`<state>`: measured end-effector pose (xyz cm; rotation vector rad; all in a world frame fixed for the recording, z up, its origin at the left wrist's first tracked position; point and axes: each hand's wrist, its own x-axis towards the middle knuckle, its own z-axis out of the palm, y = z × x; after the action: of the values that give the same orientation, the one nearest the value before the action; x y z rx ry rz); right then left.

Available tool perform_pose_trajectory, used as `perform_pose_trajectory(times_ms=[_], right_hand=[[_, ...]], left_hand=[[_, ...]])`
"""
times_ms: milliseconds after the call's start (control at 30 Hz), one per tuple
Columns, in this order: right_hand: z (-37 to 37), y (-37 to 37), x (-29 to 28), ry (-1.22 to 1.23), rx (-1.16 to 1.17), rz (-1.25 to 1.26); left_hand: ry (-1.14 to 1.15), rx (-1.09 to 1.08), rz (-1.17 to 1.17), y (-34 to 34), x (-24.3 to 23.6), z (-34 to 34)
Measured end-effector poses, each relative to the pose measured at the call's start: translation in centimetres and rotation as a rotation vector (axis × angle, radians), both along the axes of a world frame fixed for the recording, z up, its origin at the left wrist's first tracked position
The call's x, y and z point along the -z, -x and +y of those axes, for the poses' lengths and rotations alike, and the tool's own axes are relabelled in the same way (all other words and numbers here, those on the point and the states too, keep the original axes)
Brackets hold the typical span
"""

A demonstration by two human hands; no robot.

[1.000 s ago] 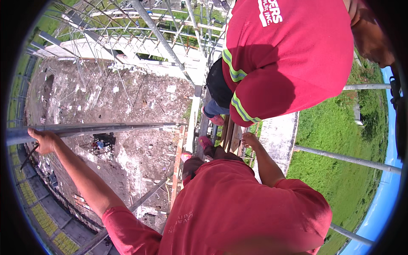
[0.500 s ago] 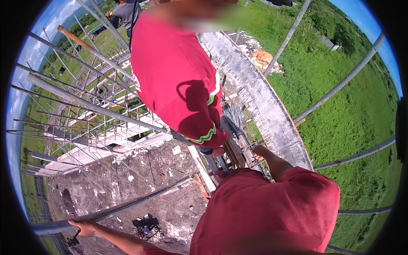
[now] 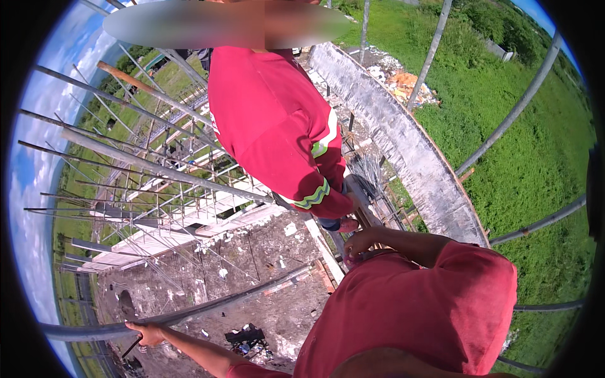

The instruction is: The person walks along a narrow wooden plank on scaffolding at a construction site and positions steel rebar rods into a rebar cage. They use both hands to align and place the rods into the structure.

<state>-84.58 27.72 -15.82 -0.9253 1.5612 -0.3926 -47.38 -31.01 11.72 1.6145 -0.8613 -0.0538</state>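
Note:
My left hand [image 3: 150, 334] is at the lower left against a long grey metal pipe [image 3: 208, 306], with fingertips touching it. A thin dark rod [image 3: 130, 347] sticks out below its curled fingers; its kind is not clear. My right hand [image 3: 362, 242] is bent in close to the front of my waist, its fingers curled downward. Whatever those fingers hold, if anything, is hidden. Just beyond stands a co-worker [image 3: 271, 120] in a red long-sleeved top with reflective bands, one hand lowered near the planks [image 3: 370, 214].
A curved concrete ledge [image 3: 403, 126] runs along the right, with grass [image 3: 529, 189] far below. Upright and slanting scaffold pipes [image 3: 526, 104] stand on both sides. At the lower left is a debris-strewn concrete surface [image 3: 208, 277] with a dark heap [image 3: 249, 342].
My right hand has drawn in from the right to my waist, its fingers now curled. My left hand stays at the pipe. The view has shifted, and the co-worker appears farther right.

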Motion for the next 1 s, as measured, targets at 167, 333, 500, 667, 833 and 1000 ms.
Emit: perform_pose_trajectory(times_ms=[167, 333, 500, 667, 833, 1000], right_hand=[[-13.1, -8.4, -25.2, 1.197, -0.242, -0.516], [-11.8, -14.2, -41.5, 1.398, -0.606, -1.381], [-10.6, -15.2, -43.2, 1.528, -0.667, -1.419], [-10.8, -14.1, -42.3, 1.511, -0.728, -1.411], [-12.0, -11.2, -42.4, 1.556, -0.820, -1.242], [-11.0, -8.0, -41.1, 1.629, -0.771, -0.827]], left_hand=[[-0.010, 0.039, 0.033, 0.7, -0.2, 1.3], [0.092, 0.129, -0.004, 1.0, -0.7, 2.7], [-0.017, 0.132, -0.014, 0.7, -0.7, 2.7], [0.001, 0.152, 0.031, 0.8, -0.7, 2.4], [-0.022, 0.104, 0.038, 0.7, -0.6, 2.5], [-0.007, 0.098, 0.067, 0.7, -0.4, 2.2]])
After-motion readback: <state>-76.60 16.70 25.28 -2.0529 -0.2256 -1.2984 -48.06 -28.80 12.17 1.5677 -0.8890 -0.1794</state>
